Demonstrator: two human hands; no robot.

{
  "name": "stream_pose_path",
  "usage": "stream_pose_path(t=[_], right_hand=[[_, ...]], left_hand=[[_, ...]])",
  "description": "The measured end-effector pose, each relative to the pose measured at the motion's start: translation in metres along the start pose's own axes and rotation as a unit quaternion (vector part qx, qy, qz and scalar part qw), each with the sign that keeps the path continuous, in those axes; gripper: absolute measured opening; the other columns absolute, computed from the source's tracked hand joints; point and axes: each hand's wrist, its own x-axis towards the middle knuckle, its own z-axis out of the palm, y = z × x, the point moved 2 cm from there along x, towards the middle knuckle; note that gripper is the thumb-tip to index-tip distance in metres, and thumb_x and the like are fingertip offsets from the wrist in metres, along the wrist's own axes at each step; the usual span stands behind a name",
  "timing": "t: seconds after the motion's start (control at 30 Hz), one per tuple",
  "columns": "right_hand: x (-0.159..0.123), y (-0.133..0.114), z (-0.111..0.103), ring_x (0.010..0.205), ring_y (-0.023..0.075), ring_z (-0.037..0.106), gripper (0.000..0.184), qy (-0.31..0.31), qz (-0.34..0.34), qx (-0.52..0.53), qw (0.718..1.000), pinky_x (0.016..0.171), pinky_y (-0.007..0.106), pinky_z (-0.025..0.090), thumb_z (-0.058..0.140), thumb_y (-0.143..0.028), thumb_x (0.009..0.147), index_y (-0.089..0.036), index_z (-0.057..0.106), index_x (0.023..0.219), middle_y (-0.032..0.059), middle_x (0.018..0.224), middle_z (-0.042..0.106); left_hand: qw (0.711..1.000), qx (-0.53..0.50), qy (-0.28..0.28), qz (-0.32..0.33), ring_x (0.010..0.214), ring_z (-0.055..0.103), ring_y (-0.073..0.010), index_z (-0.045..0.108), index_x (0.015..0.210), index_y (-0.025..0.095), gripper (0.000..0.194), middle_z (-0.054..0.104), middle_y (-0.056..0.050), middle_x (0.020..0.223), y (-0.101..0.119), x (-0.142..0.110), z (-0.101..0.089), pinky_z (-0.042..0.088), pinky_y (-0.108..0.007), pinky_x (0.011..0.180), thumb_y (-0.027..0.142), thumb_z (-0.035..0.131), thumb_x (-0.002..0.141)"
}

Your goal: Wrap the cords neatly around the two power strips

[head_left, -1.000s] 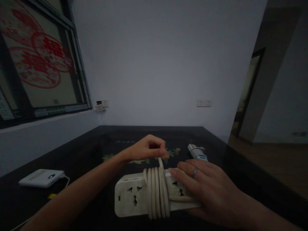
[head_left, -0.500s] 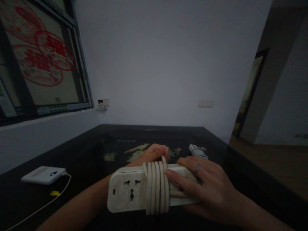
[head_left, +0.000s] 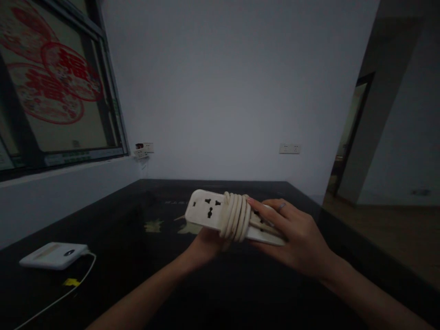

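Observation:
A white power strip [head_left: 201, 215] is held up over the dark table, tilted, its socket holes facing me. Several turns of its off-white cord [head_left: 235, 217] are wrapped round the middle. My right hand [head_left: 295, 233], with a ring on one finger, is closed round the right end, its fingertips beside the turns. Below the strip, my left hand [head_left: 208, 243] is by the underside of the coil, where a blurred length of cord leads down to it. Its fingers are mostly hidden behind the strip.
On the glossy black table [head_left: 165, 284], a white box-like device [head_left: 55, 255] lies at the left with a thin white cable [head_left: 58, 300] and a yellow tag [head_left: 71, 282]. Wall sockets [head_left: 289, 148] are at the back; a window [head_left: 62, 82] is at the left.
The power strip has risen and tilted, its left end moving up and away. My left hand has passed from the far side of the strip to beneath it. My right hand keeps its hold.

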Motion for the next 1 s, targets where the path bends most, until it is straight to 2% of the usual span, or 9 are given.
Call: stream_pose_path(t=[0.17, 0.27, 0.33, 0.43, 0.67, 0.8, 1.0], right_hand=[[-0.003, 0.015, 0.003, 0.093, 0.0215, 0.061, 0.064, 0.008, 0.051, 0.010, 0.999, 0.077, 0.035, 0.053, 0.063, -0.037, 0.083, -0.024, 0.040, 0.142, 0.0090, 0.107, 0.063], [-0.005, 0.024, 0.006, 0.091, 0.0215, 0.061, 0.064, 0.005, 0.103, 0.014, 0.995, 0.078, 0.036, 0.053, 0.062, -0.043, 0.083, -0.025, 0.041, 0.141, 0.0083, 0.107, 0.063], [-0.007, 0.029, 0.009, 0.090, 0.0224, 0.062, 0.064, -0.008, 0.136, 0.011, 0.991, 0.078, 0.038, 0.053, 0.062, -0.046, 0.083, -0.026, 0.043, 0.141, 0.0083, 0.106, 0.063], [-0.009, 0.035, 0.015, 0.089, 0.0236, 0.062, 0.064, -0.031, 0.179, 0.005, 0.983, 0.079, 0.040, 0.052, 0.062, -0.046, 0.082, -0.027, 0.043, 0.141, 0.0080, 0.104, 0.063], [-0.014, 0.044, 0.038, 0.093, 0.0253, 0.063, 0.065, -0.057, 0.233, 0.010, 0.971, 0.083, 0.041, 0.051, 0.062, -0.043, 0.082, -0.028, 0.042, 0.141, 0.0072, 0.104, 0.064], [-0.015, 0.043, 0.051, 0.091, 0.0252, 0.063, 0.064, -0.059, 0.231, 0.010, 0.971, 0.080, 0.040, 0.051, 0.062, -0.045, 0.082, -0.029, 0.042, 0.141, 0.0072, 0.103, 0.065], [-0.019, 0.036, 0.065, 0.089, 0.0248, 0.062, 0.067, -0.073, 0.207, -0.039, 0.975, 0.072, 0.036, 0.049, 0.061, -0.044, 0.083, -0.028, 0.038, 0.144, 0.0083, 0.105, 0.064]], left_hand=[[0.981, -0.129, -0.080, -0.122, 0.083, 0.063, -0.0224, 0.062, 0.106, 0.013, 0.025, 0.069, -0.009, 0.091, 0.015, -0.005, -0.003, 0.050, -0.035, 0.076, 0.024, 0.054, 0.084], [0.982, -0.125, -0.077, -0.122, 0.087, 0.062, -0.0219, 0.054, 0.117, 0.014, 0.035, 0.067, -0.009, 0.097, 0.021, -0.010, -0.003, 0.047, -0.034, 0.078, 0.024, 0.055, 0.084], [0.985, -0.120, -0.064, -0.108, 0.087, 0.061, -0.0208, 0.042, 0.130, 0.015, 0.046, 0.066, -0.008, 0.098, 0.024, -0.015, -0.003, 0.045, -0.033, 0.079, 0.026, 0.053, 0.087], [0.985, -0.122, -0.071, -0.098, 0.074, 0.059, -0.0173, 0.030, 0.134, 0.016, 0.045, 0.065, -0.004, 0.085, 0.031, -0.024, -0.002, 0.043, -0.030, 0.072, 0.028, 0.044, 0.092], [0.974, -0.172, -0.103, -0.107, 0.069, 0.059, -0.0144, 0.044, 0.108, 0.019, 0.018, 0.061, 0.001, 0.073, 0.053, -0.027, -0.006, 0.042, -0.027, 0.071, 0.027, 0.034, 0.097], [0.967, -0.192, -0.110, -0.124, 0.068, 0.060, -0.0142, 0.052, 0.095, 0.019, 0.020, 0.060, 0.001, 0.073, 0.057, -0.026, -0.011, 0.043, -0.026, 0.067, 0.028, 0.034, 0.096], [0.951, -0.242, -0.118, -0.150, 0.064, 0.060, -0.0132, 0.053, 0.088, 0.018, 0.018, 0.058, 0.002, 0.070, 0.054, -0.019, -0.018, 0.045, -0.028, 0.068, 0.029, 0.040, 0.094]])
